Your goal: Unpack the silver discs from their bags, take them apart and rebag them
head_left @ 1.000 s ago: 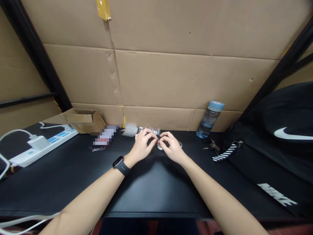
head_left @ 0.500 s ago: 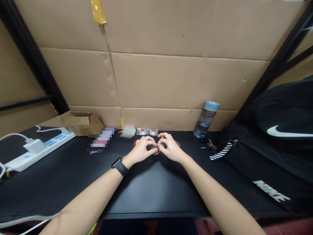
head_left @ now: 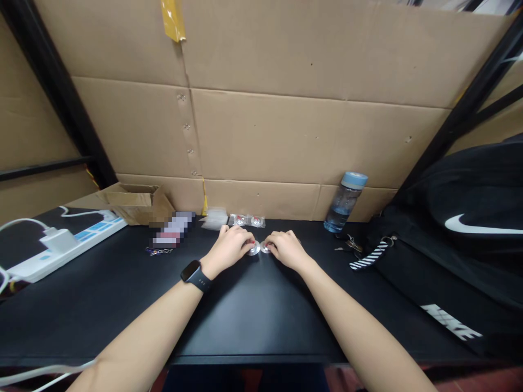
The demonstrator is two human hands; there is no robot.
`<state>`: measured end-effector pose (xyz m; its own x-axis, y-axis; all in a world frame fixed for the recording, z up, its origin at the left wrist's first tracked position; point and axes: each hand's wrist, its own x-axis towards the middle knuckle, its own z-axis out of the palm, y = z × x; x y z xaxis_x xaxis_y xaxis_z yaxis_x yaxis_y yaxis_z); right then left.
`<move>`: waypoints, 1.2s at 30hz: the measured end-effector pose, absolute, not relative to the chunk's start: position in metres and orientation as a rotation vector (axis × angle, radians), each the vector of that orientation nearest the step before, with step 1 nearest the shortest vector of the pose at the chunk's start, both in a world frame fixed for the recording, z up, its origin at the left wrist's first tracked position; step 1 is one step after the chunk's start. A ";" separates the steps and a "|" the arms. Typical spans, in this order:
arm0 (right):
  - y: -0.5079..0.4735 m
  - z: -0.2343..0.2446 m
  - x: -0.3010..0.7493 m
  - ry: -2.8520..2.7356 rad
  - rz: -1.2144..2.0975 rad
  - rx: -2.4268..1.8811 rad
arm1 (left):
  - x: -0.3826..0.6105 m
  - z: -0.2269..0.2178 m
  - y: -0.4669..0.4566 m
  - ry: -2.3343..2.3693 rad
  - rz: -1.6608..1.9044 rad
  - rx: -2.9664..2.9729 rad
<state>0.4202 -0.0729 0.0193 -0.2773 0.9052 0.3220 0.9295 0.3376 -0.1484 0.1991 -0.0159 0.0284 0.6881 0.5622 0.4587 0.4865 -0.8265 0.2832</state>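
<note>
My left hand [head_left: 233, 246] is closed in a pinch on the red knob of a small silver disc [head_left: 255, 249], which looks like a spinning top. Opposite it, my right hand [head_left: 285, 249] pinches a second silver disc [head_left: 265, 248] with a bit of red at its top. The two discs sit side by side at or just above the black table, nearly touching. Fingers cover part of each disc. Just behind the hands lie two clear packets [head_left: 247, 220], each with a round silver-and-red piece inside.
A stack of clear plastic sleeves [head_left: 215, 219] lies left of the packets. Farther left are an open cardboard box [head_left: 139, 204] and a white power strip [head_left: 61, 250]. On the right stand a water bottle [head_left: 345, 202], keys [head_left: 351, 244] and a black bag [head_left: 441, 261]. Cardboard [head_left: 261, 136] walls the back.
The hands have moved slightly apart from where their fingertips met. Two silver discs now show between them, one at each hand. The view has shifted a little.
</note>
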 end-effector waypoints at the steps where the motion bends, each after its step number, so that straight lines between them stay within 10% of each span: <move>1: -0.072 0.020 0.420 -2.253 -0.102 -1.631 | 0.199 0.028 -0.015 0.874 0.831 2.747; 36: -0.083 0.027 0.398 -1.227 1.240 -0.983 | 0.207 0.036 -0.017 0.920 0.897 2.307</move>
